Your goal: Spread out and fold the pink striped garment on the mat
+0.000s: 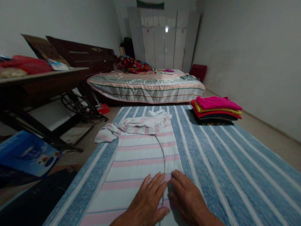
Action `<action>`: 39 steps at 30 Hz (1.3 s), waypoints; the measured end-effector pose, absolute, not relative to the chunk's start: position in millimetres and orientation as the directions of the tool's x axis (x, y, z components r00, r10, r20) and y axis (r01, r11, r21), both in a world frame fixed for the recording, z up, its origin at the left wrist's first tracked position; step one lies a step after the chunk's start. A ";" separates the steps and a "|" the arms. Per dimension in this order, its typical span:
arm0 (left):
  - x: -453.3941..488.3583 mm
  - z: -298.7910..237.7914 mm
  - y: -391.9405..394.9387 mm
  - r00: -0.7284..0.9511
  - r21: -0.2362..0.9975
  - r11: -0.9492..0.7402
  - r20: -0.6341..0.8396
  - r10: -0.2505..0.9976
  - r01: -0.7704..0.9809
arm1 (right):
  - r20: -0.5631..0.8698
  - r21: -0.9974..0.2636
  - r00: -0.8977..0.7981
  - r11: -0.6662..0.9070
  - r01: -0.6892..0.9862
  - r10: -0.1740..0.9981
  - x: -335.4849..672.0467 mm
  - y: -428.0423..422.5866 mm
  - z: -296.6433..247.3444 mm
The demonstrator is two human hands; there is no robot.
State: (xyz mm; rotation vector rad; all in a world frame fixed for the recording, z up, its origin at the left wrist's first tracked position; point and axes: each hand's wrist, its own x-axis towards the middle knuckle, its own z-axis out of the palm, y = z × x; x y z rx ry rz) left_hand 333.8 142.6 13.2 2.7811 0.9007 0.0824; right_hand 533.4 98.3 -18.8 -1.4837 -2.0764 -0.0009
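Observation:
A pink-and-white striped garment lies folded lengthwise on a blue striped sheet, its far end bunched up with a sleeve trailing off the left edge. My left hand rests flat on the garment's near end, fingers stretched out. Beside it, my right hand also lies flat on the garment, near its right edge, fingers extended and close together. The two hands almost touch at the thumbs. Neither holds anything.
A stack of folded clothes, pink on top, sits at the sheet's far right. Beyond is a bed with a striped cover and colourful cloth. A dark table stands at left, a blue box near it. White wardrobes line the back.

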 end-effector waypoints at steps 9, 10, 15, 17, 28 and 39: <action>351.8 30.4 255.3 0.672 0.358 -0.708 0.241 0.700 0.609 | 0.295 -0.306 -0.318 0.404 0.862 0.901 528.5 233.4 18.2; 357.9 34.2 274.8 0.657 0.362 -0.703 0.264 0.707 0.611 | 0.314 -0.294 -0.312 0.405 0.866 0.897 528.8 247.4 14.7; 399.6 49.2 373.5 0.617 0.315 -0.681 0.287 0.732 0.661 | 0.387 -0.313 -0.231 0.363 0.878 0.893 531.5 271.0 -20.1; 422.3 51.3 408.9 0.594 0.297 -0.634 0.221 0.773 0.714 | 0.395 -0.344 -0.192 0.339 0.876 0.898 531.9 268.2 -32.0; 500.1 39.0 510.3 0.378 0.409 -0.332 -0.033 0.925 0.850 | 0.390 -0.385 -0.186 0.344 0.857 0.902 529.2 275.4 -37.6; 496.5 51.8 535.8 0.390 0.770 -0.086 -0.220 0.894 0.632 | 0.329 -0.453 -0.170 0.313 0.835 0.929 529.0 275.2 -28.4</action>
